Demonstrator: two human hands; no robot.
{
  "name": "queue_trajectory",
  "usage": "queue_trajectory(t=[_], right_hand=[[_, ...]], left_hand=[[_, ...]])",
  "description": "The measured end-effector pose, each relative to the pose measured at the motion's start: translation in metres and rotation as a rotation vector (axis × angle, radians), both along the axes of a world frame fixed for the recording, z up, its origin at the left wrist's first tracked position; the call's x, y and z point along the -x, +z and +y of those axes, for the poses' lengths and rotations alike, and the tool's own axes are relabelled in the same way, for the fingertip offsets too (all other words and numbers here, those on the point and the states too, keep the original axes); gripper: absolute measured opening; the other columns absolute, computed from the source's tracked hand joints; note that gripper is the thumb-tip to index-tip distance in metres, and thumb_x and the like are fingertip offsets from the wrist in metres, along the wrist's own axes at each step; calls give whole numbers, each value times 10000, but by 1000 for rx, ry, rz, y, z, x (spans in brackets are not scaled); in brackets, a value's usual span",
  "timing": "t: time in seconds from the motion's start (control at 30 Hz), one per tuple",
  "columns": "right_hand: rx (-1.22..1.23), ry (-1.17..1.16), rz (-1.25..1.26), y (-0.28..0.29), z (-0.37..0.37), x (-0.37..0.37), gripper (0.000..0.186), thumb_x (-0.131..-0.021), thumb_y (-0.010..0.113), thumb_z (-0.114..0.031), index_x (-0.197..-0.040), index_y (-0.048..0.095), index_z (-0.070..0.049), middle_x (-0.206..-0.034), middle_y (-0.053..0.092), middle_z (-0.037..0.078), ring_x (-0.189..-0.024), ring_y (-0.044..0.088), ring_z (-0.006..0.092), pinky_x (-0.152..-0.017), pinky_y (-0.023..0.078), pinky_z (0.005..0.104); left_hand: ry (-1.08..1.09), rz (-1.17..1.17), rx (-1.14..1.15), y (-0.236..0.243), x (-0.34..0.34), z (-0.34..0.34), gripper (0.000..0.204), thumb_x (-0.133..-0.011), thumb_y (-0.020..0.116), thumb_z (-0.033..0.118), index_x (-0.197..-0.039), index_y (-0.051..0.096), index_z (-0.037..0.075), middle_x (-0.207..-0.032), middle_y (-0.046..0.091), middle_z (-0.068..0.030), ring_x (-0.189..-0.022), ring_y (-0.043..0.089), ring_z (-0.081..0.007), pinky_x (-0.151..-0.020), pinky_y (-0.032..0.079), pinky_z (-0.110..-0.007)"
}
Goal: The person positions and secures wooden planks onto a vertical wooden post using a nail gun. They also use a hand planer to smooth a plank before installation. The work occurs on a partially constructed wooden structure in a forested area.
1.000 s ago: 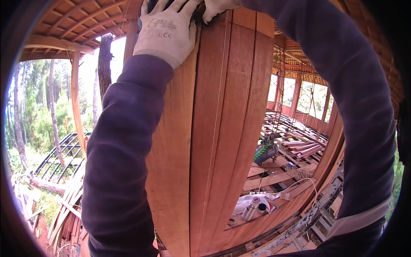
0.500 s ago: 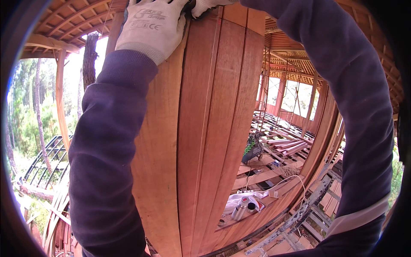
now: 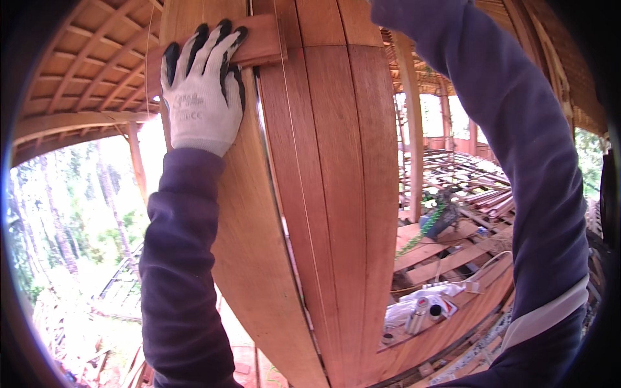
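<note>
My left hand (image 3: pixel 204 103), in a pale knit glove with dark fingertips, holds a short reddish wooden block (image 3: pixel 265 42) against the upright timber. Its fingers are spread over the block's face, and the thumb lies by the lower edge. The block spans from a pale upright board (image 3: pixel 252 226) across to a reddish plank panel (image 3: pixel 336 161). A narrow gap with light in it runs between board and panel. Down the panel's front hangs a thin string (image 3: pixel 299 155). My right arm (image 3: pixel 517 129) reaches up past the panel, and its hand is beyond the top edge.
Right of the panel, a steel flask (image 3: pixel 419 313) and white plastic (image 3: pixel 401 312) rest on a wooden ledge. Beyond are loose planks (image 3: pixel 479 181), a green coiled hose (image 3: pixel 430 223) and a post (image 3: pixel 407 129). Trees and scattered timber are at the left, under a wooden roof (image 3: pixel 84 64).
The view has shifted, bringing the block into sight under my left hand, which sits lower in the picture. My right glove has left the view. The gap beside the panel shows wider.
</note>
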State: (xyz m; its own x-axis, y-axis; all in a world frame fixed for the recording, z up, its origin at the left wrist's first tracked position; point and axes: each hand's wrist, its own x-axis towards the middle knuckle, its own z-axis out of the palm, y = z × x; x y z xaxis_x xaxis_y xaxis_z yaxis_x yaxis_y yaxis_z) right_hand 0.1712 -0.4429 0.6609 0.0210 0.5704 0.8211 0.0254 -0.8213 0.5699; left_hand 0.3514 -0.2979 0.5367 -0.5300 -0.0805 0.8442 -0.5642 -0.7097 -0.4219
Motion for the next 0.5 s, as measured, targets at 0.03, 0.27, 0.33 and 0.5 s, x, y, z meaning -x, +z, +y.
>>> queue_trajectory(t=[0.03,0.27,0.33,0.5], right_hand=[[-60,74,-76,-5,-15,-2,704,-838,681,-419,-1378,466,-22,-1098,664,224,-1065,636,351,-937,498,409],[-209,146,-116,-46,-90,-54,575,-895,601,-320,-1363,461,-16,-1110,640,232,-1083,595,367,-968,460,442],[-179,134,-173,-53,-96,-68,575,-890,595,-318,-1359,466,-11,-1171,617,232,-1136,567,362,-1004,431,449],[-181,185,-243,-61,-105,-84,571,-876,591,-332,-1336,499,-8,-1259,588,212,-1197,540,340,-1071,376,439]], left_hand=[[0,-9,-14,-2,2,-1,478,-872,543,50,-1342,536,133,-1416,523,-50,-1367,411,-290,-1178,227,-480],[59,33,-37,0,8,-1,496,-866,528,15,-1354,522,101,-1421,521,-91,-1361,415,-326,-1172,214,-485],[66,16,-48,1,8,0,497,-854,524,14,-1345,523,87,-1418,520,-108,-1360,411,-331,-1170,217,-480],[58,22,-79,2,6,3,498,-824,523,8,-1319,526,57,-1414,516,-132,-1360,405,-335,-1173,204,-484]])
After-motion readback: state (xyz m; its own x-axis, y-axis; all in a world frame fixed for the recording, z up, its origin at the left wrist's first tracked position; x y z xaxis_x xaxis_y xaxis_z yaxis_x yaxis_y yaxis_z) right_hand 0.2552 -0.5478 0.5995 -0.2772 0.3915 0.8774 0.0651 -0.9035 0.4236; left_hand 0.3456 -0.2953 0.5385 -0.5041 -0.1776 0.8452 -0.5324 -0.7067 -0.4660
